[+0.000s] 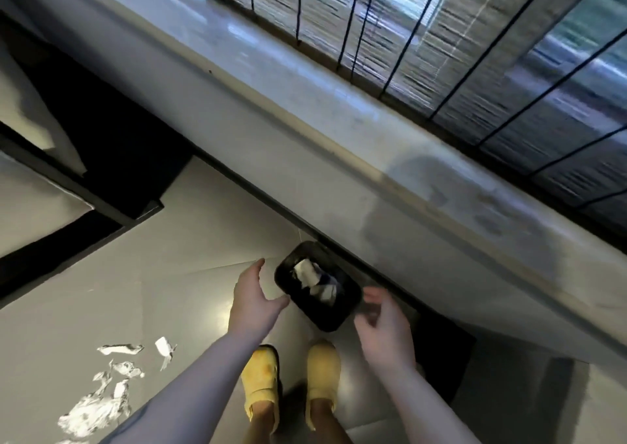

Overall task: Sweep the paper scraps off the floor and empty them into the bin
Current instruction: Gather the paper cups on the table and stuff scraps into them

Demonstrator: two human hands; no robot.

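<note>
I see my left hand (pixel 252 296) and right hand (pixel 383 326) reaching either side of the bin (pixel 317 289), fingers apart, holding nothing.

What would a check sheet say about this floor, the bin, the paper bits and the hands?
Surface: glossy grey tiled floor, reflecting light.
Job's things: small black rectangular bin by the wall, holding crumpled paper; white torn paper scraps lie unswept at lower left.
Clutter: nothing seen.
Grippers: left hand open beside the bin; right hand loosely curled, empty, blurred.
Cables: nothing seen.
Surroundings: pale grey low wall, black metal railing, yellow slippers.
</note>
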